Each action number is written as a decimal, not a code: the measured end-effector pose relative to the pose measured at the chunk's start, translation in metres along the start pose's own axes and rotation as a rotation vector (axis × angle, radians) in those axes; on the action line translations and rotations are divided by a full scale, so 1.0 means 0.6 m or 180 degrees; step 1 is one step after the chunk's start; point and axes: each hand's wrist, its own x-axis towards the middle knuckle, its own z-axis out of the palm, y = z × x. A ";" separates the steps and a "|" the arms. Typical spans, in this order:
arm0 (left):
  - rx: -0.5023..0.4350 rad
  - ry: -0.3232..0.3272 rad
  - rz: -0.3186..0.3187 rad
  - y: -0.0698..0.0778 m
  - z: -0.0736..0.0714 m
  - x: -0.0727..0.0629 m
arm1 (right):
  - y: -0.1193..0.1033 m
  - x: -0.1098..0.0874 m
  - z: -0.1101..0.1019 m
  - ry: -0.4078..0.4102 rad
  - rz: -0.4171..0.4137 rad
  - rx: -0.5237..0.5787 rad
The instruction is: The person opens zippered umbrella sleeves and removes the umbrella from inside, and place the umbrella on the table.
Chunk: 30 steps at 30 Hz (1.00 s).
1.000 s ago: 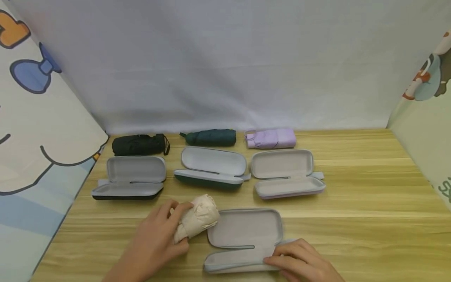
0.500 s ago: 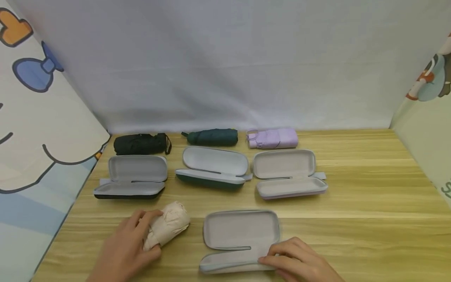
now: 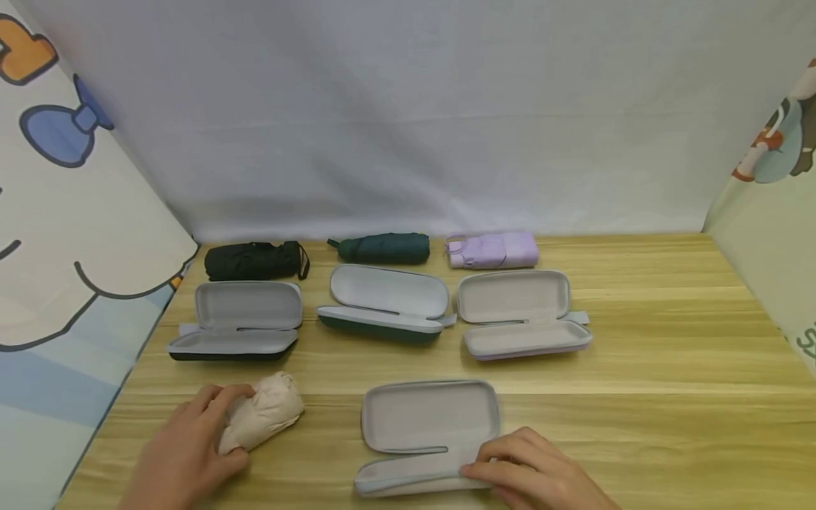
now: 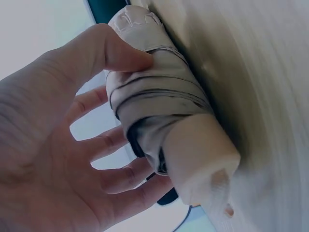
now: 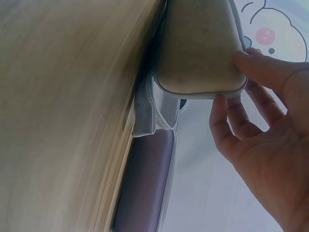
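A rolled cream folding umbrella [image 3: 266, 414] lies slantwise at the front left, gripped by my left hand [image 3: 185, 448]. In the left wrist view the thumb lies across the umbrella's wrapped fabric [image 4: 154, 94], and its plain handle end points away from the fingers. To the right, an unzipped hard case [image 3: 430, 416] with a pale grey lining lies open like a clamshell. My right hand [image 3: 534, 469] pinches the near half at its right corner. The right wrist view shows the thumb on the beige shell [image 5: 203, 53] and fingertips at its rim.
Behind stand three more opened cases: black [image 3: 232, 347], dark green [image 3: 382, 326] and lilac [image 3: 529, 343]. Folded umbrellas in black [image 3: 253, 262], dark green [image 3: 385, 248] and lilac [image 3: 497, 251] lie behind them, before a white cloth backdrop [image 3: 446, 142].
My left hand has carried the cream umbrella leftward, away from the front case. That case and my right hand have shifted slightly left. The back rows have stayed put.
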 end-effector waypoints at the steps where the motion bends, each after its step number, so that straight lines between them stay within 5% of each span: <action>1: -0.0009 -0.0005 0.0003 -0.005 -0.001 0.001 | 0.000 0.001 0.000 -0.0012 0.0001 0.0004; 12: -0.0002 0.0003 0.0003 -0.052 -0.016 0.006 | 0.000 0.015 0.004 -0.0037 -0.0263 0.0033; 24: 0.0172 0.0078 -0.0075 -0.064 -0.028 0.014 | -0.001 0.039 0.013 -0.0084 -0.0432 -0.0007; 30: 0.0167 0.0222 -0.0030 -0.072 -0.025 0.012 | -0.008 0.053 0.019 -0.0184 -0.0266 -0.0076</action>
